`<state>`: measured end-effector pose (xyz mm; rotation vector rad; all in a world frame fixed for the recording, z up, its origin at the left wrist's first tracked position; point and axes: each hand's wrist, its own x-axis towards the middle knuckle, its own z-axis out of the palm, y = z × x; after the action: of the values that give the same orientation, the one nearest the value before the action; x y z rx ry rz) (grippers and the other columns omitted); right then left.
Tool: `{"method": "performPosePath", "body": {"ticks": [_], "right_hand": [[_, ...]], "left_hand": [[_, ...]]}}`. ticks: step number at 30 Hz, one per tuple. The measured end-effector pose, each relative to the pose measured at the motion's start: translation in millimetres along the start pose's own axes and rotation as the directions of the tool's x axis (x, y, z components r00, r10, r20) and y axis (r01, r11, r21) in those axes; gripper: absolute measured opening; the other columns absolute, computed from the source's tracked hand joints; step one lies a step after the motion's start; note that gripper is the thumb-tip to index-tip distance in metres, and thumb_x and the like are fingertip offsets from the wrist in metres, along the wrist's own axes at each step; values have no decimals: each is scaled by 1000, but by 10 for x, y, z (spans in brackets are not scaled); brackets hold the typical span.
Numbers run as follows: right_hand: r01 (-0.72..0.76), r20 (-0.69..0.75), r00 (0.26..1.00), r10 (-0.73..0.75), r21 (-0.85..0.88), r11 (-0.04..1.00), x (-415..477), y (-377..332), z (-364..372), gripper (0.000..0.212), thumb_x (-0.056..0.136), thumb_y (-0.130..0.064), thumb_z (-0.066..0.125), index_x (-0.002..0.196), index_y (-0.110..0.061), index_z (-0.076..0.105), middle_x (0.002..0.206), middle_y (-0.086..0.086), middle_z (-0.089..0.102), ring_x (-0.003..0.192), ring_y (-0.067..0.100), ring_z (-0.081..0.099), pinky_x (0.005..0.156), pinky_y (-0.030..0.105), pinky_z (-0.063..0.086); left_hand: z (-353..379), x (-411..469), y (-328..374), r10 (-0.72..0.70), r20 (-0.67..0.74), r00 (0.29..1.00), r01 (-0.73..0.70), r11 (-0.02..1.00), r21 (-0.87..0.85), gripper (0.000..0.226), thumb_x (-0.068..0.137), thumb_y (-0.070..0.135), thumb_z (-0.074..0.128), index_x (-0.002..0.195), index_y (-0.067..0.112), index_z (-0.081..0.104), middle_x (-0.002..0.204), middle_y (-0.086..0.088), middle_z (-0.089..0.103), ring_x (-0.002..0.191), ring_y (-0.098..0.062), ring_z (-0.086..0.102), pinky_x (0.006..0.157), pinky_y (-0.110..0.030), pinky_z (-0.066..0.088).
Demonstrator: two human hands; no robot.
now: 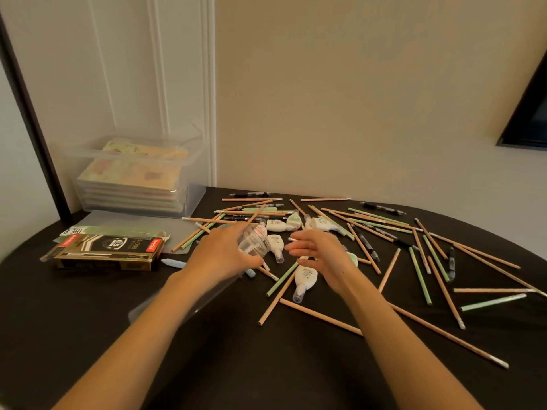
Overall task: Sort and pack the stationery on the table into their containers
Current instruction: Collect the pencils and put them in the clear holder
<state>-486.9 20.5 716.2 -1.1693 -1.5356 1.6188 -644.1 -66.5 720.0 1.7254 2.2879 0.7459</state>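
Now left hand (pixel 225 255) grips clear container (pixel 255 243), right hand (pixel 323 259) spread.

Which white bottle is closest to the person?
The white bottle beside the right hand, clear cap pointing toward the person; the other bottles lie farther back.

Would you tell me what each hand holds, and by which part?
Left hand grips a clear container near its open end; right hand holds nothing.
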Motion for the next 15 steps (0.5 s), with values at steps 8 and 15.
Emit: {"method": "performPosePath", "body": {"ticks": [8, 15], "right_hand": [[161, 232, 968, 98, -869, 468, -196, 246, -272, 19, 82, -24, 69, 93, -9, 67, 93, 6, 67, 86, 14, 61, 79, 27, 51], [261, 291, 956, 32, -896, 360, -353, 395, -293, 12, 88, -21, 60, 97, -13, 59, 98, 8, 63, 88, 20, 62, 82, 33, 53]], "left_hand": [[127, -49, -35, -21, 13, 1000, 19, 988, 153, 81, 77, 40, 70, 144, 28, 26, 137, -1, 47, 122, -21, 47, 97, -39, 47], [281, -163, 32, 72, 6, 997, -69, 938, 339, 77, 83, 39, 65, 145, 27, 22, 142, -4, 42, 128, -22, 43, 102, -37, 38]]}}
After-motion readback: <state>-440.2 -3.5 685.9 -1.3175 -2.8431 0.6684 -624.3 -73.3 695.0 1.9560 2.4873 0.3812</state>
